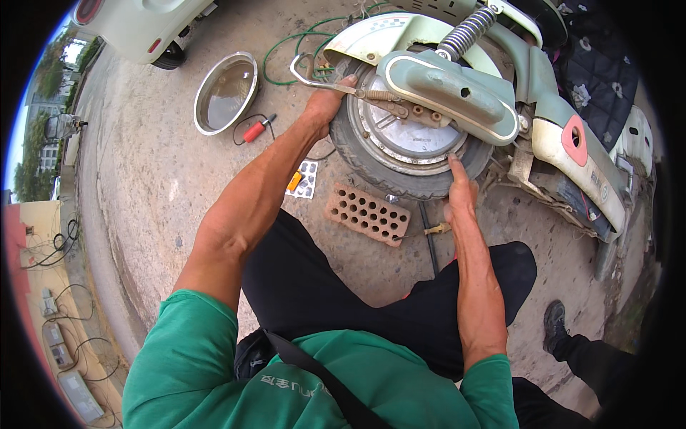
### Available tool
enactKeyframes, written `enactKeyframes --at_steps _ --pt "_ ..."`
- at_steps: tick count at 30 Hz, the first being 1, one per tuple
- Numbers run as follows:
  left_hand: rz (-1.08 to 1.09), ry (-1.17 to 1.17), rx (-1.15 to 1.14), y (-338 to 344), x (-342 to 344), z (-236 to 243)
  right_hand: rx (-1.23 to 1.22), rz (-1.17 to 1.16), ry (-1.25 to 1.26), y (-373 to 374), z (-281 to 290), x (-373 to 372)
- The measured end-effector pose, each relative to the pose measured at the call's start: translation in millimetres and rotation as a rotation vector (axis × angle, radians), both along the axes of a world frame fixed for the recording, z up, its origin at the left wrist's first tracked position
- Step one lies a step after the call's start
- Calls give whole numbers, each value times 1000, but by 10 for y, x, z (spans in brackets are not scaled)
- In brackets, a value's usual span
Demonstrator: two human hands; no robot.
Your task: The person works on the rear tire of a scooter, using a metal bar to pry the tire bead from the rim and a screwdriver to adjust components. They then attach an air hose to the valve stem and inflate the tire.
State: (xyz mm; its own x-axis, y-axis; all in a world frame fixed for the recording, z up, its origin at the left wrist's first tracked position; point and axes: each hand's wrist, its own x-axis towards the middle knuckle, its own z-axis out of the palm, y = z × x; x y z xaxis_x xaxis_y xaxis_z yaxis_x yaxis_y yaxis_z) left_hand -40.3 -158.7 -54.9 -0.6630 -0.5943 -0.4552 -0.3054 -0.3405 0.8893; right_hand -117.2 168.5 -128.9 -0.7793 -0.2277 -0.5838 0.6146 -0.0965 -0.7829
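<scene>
My left hand (326,102) grips the left side of the scooter's wheel, its thumb by a bent metal rod (304,75). My right hand (461,187) holds the wheel's lower right side, thumb on the rim and fingers partly hidden. The wheel has a black tire (389,182) and silver hub (400,136), beneath a grey-green swingarm (446,89) and coil spring (464,36). A perforated brick (368,211) lies below it, with a yellow-handled tool (436,229) near my right wrist and a dark bar (429,250) alongside.
A steel basin of murky water (225,96), red cylinder (254,130), patch sheet (307,179) and green hose (275,53) lie left. A white vehicle (125,28) stands upper left, scooter body (572,154) right, dark quilt (600,86) behind it. Another person's shoe (555,322) is lower right.
</scene>
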Motion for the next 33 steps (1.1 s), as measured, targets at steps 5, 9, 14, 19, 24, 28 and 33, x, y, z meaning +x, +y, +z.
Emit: enactKeyframes --at_steps 5,9,14,19,24,28,33 --pt "236 -62 -77 420 337 -190 0 164 36 208 6 -574" --pt "362 -144 -133 937 568 -278 -29 305 169 276 182 -970" --pt "350 -28 12 1016 679 -181 53 309 266 290 58 -1009" --pt "128 -57 162 707 668 -117 104 123 107 261 -27 -636" --pt "-30 -83 140 0 231 54 -322 -76 -238 10 151 184" --pt "-85 -31 110 -25 -74 54 -355 -221 -223 -181 211 360" --pt "-51 -12 53 27 -90 -6 -97 -197 -119 -180 67 318"
